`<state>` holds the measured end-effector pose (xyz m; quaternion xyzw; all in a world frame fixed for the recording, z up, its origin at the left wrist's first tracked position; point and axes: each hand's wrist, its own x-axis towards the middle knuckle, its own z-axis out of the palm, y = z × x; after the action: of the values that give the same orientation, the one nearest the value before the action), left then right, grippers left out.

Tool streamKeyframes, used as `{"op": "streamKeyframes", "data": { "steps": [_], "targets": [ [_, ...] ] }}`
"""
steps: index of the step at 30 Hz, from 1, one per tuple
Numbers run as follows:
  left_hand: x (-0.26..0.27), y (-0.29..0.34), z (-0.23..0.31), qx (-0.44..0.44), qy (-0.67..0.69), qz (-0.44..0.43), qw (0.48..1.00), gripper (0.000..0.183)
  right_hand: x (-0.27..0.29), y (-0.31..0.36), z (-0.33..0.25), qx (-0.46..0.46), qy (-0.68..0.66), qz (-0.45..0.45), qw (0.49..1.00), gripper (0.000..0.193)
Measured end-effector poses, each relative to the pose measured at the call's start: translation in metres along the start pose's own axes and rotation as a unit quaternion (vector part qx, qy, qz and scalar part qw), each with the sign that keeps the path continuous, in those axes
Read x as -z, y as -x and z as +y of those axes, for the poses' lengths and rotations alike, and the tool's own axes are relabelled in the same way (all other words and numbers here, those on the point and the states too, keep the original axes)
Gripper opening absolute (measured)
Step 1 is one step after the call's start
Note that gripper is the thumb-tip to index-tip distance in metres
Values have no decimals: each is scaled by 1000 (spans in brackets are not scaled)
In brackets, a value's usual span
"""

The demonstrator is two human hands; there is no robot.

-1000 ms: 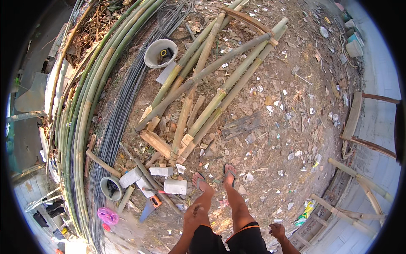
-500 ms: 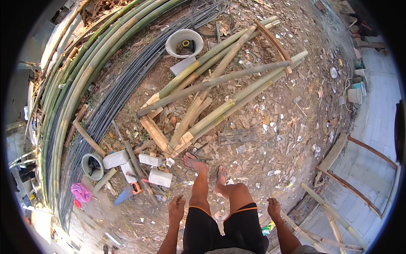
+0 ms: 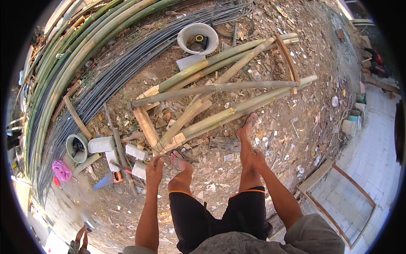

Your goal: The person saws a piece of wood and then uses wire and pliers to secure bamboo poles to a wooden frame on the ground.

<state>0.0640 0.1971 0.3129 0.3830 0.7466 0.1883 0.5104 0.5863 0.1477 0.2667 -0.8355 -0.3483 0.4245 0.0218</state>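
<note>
My left hand (image 3: pixel 154 170) hangs loosely curled, with nothing visible in it. It is just below the near left corner of a bamboo frame (image 3: pixel 192 91) lying on the ground, apparently apart from it. My right hand (image 3: pixel 255 161) is in front of my right shin; its fingers blend with the leg, so their pose is unclear. The frame has long paired green poles (image 3: pixel 249 103), short wooden end pieces (image 3: pixel 146 127) and two crossing poles. My left foot (image 3: pixel 181 162) stands by its near corner, my right foot (image 3: pixel 248 122) close beside its near poles.
Pale blocks (image 3: pixel 101 144) and an orange-handled handsaw (image 3: pixel 108 180) lie at the left, beside a bucket (image 3: pixel 77 148) and a pink bag (image 3: pixel 62 170). Steel rods (image 3: pixel 112 78) and bamboo poles (image 3: pixel 80 55) run behind. Another bucket (image 3: pixel 197 38) holds a tape roll. A person's arms (image 3: pixel 82 237) show at lower left.
My right foot has stepped forward to the frame's near poles. Both hands have moved forward, the left toward the frame's corner and the right over my shin. A person's arms have appeared at lower left.
</note>
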Motion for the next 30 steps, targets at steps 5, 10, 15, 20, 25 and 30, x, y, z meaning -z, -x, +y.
{"op": "streamKeyframes", "data": {
  "steps": [5,10,15,20,25,30],
  "targets": [
    [-89,-125,78,-14,-24,6,1000,47,-71,-194,1,-212,-260,-94,937,25],
    [-179,-271,101,-116,-204,45,971,51,-144,-316,-59,-241,-292,-168,910,18],
    [-286,-407,119,-137,-258,-10,956,51,-166,-391,-96,-182,-302,-239,905,33],
    [-336,-464,97,-117,-302,-48,945,49,-192,-403,-127,-47,-210,-310,926,33],
    [-371,-473,116,-11,-429,-107,897,41,-172,-443,-102,-2,-193,-323,927,27],
    [-344,-457,140,-30,-528,-142,837,32,-169,-432,-133,25,-153,-338,928,28]
  ]
}}
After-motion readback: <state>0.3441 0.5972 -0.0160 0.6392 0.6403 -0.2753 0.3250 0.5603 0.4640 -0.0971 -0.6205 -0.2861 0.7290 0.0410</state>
